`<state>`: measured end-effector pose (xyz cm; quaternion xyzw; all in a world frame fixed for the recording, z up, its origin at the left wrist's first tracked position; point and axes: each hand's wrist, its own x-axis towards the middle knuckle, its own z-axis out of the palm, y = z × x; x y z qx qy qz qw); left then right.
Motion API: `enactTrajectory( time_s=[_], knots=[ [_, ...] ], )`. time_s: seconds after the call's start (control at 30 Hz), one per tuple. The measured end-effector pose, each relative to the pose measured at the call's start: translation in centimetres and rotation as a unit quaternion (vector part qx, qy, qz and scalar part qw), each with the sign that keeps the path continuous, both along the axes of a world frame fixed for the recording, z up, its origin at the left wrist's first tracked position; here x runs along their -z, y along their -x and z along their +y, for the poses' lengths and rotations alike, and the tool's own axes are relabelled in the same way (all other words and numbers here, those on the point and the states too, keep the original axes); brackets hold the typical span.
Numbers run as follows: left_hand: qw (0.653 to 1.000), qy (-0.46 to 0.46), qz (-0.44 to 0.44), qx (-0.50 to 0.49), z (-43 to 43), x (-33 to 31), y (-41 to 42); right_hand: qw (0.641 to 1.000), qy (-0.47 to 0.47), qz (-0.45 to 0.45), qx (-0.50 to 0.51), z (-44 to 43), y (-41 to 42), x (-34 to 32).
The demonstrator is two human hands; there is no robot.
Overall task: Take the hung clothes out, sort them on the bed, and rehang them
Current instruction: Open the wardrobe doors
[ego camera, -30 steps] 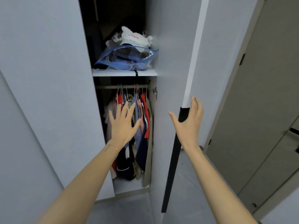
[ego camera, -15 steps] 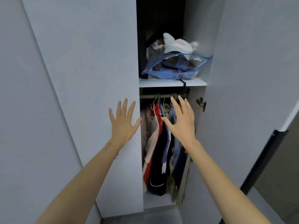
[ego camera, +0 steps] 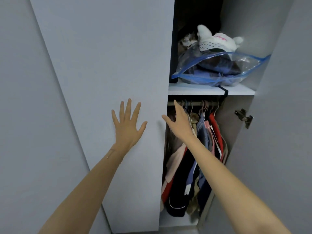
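From the head camera, my left hand (ego camera: 127, 123) is spread flat with all five fingers straight and apart, palm towards the pale grey wardrobe door (ego camera: 109, 65) on the left. It holds nothing, and I cannot tell whether the palm actually presses on the panel or only sits close to it.

My right hand (ego camera: 179, 122) is open too, with the fingers straight and the thumb stuck out to the left. It reaches into the open wardrobe just past that door's edge, fingertips up near the left end of the thin metal hanging rail (ego camera: 196, 103). It grips nothing; the back of the hand lies in front of the nearest hangers.

The hung clothes (ego camera: 205, 146) are all on the rail inside the wardrobe, packed close together: a red piece, blue denim, pink, beige and a long dark garment with white piping at the bottom (ego camera: 177, 208).

Above the rail is a white shelf (ego camera: 239, 91). On it lies a clear plastic storage bag with a blue zip edge (ego camera: 236, 65), stuffed with dark fabric, and a white fluffy item with pink lettering (ego camera: 217, 41) rests on top of the bag.

A metal hinge (ego camera: 244, 117) sits on the inside of the grey right-hand door (ego camera: 278, 166), which stands swung open.
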<state>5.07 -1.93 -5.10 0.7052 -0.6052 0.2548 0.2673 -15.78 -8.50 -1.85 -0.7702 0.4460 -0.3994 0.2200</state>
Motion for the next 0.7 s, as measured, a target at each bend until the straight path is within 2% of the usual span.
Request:
enactTrajectory(
  time_s=[0.17,0.27,0.47,0.7],
  knots=[
    [0.999,0.018,0.049,-0.015,-1.1,0.0,-0.5,0.983,-0.094,-0.137,-0.076,-2.9,-2.9,0.0],
    [0.997,0.026,0.076,-0.019,-1.2,0.3,-0.4,0.966,-0.126,-0.215,-0.072,-3.5,-3.6,0.2],
    [0.986,0.049,0.157,0.007,0.3,0.2,2.2,0.962,-0.089,-0.252,-0.048,-3.0,-3.5,0.6],
    [0.970,0.063,0.223,0.066,5.8,-1.6,6.4,0.954,-0.071,-0.281,-0.076,5.1,-1.3,0.6]
  ],
)
